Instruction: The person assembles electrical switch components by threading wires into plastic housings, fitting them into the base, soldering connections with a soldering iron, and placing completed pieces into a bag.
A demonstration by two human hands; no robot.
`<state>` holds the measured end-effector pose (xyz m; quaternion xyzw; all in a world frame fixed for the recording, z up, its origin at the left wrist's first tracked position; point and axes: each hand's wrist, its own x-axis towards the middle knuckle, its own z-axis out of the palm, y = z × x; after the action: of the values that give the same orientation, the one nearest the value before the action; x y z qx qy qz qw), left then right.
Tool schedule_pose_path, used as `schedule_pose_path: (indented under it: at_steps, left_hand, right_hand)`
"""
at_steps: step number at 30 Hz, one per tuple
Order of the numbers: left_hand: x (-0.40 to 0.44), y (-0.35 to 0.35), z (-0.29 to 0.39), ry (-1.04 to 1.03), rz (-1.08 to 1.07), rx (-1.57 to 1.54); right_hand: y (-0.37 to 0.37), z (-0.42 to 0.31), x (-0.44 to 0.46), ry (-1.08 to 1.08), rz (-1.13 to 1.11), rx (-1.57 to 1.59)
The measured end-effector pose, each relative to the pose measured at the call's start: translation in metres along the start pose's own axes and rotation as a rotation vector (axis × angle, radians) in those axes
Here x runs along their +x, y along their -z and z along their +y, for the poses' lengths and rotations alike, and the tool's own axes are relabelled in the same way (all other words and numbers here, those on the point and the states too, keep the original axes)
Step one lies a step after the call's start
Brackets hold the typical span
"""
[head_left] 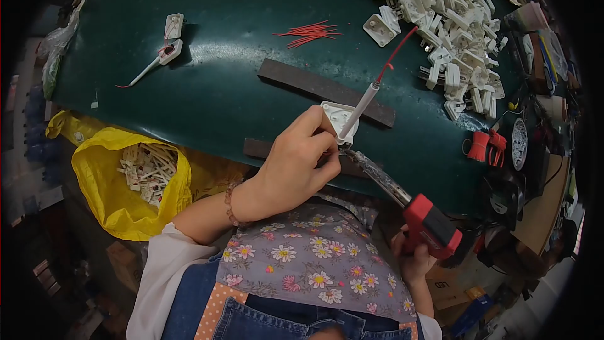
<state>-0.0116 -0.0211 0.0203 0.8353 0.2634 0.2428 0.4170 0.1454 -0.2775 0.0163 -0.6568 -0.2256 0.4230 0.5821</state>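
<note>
My right hand (pixel 415 257) is wrapped round the handle of a red and black soldering gun (pixel 434 226). Its long metal barrel points up and left, with the tip at the near edge of a white plug housing (pixel 335 113). A white tube (pixel 360 110) with red wires at its far end leans across that housing. At the housing's near left edge, my left hand (pixel 292 157) is closed in a pinch; whatever is between its fingertips is hidden. The housing lies by two dark bars, the far bar (pixel 314 88) and the near bar (pixel 257 147).
White plug parts (pixel 450 44) are heaped at the far right. Cut red wires (pixel 308 33) lie mid-table, and a wired housing (pixel 168 52) sits to the left. A yellow bag (pixel 94 182) of parts stands by the near left edge. Red wire bundles (pixel 487 147) lie right.
</note>
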Motion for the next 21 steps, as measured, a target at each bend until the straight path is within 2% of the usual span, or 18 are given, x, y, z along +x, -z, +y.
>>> schedule_pose_path:
  at_steps: [8,10,14,21]
  left_hand:
    - [0.000,0.000,0.000,-0.001,0.000,-0.003]
    - [0.000,0.000,0.000,-0.003,0.002,-0.002]
    - [0.000,0.000,0.000,0.001,0.001,-0.002]
    - [-0.001,-0.001,0.001,0.000,0.016,-0.053]
  right_hand:
    - [-0.001,0.005,-0.002,-0.031,0.018,0.044]
    - [-0.003,-0.002,0.000,0.021,-0.008,-0.065]
    - [0.004,-0.009,0.003,0.125,0.046,-0.059]
    - [-0.004,-0.019,0.016,0.171,0.050,0.038]
